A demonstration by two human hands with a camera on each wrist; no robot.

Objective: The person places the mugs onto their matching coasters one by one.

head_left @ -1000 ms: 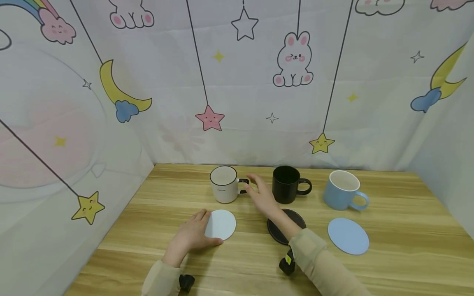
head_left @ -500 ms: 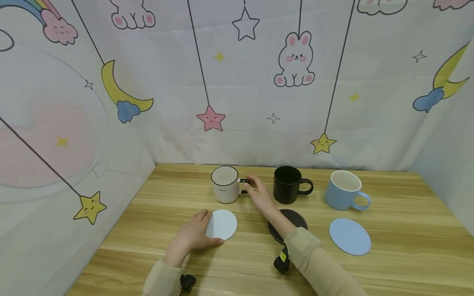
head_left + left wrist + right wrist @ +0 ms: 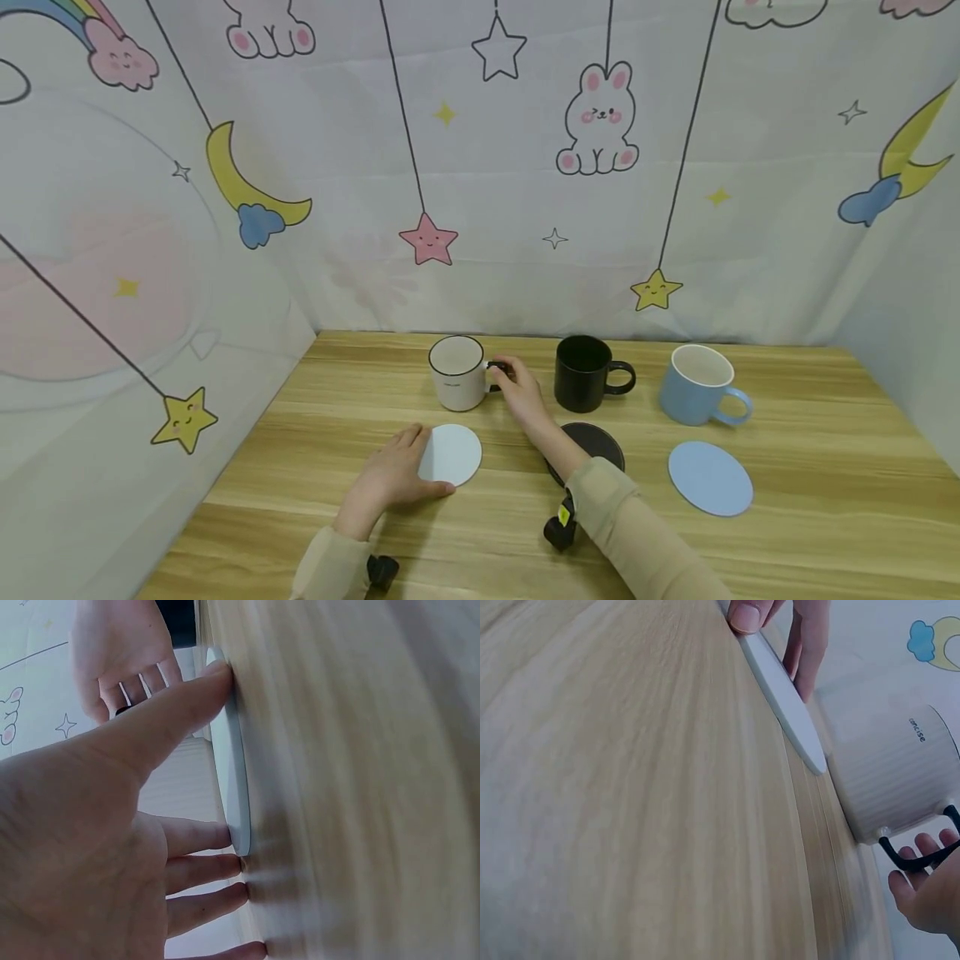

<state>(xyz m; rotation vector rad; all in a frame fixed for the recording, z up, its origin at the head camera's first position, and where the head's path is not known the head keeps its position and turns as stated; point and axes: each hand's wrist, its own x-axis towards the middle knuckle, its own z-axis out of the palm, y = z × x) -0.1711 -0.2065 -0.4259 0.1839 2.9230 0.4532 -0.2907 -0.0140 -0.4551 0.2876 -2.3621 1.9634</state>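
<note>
On the wooden table, my left hand spans the white round coaster. In the left wrist view, the thumb touches one edge of the coaster and the index fingertip the opposite edge, other fingers resting on the table. Behind it stands a white mug with a black rim, upright. My right hand grips the mug's black handle from the right. The right wrist view shows its fingers curled behind that handle; part of the hand is cut off there.
A black mug stands right of the white mug, its black coaster partly covered by my right forearm. Farther right are a blue mug and a light blue coaster. A printed cloth hangs behind the table.
The right hand has closed its fingers onto the white mug's handle, its forearm shifting slightly left. My left hand stays at the white coaster. The mugs and coasters stand where they were.
</note>
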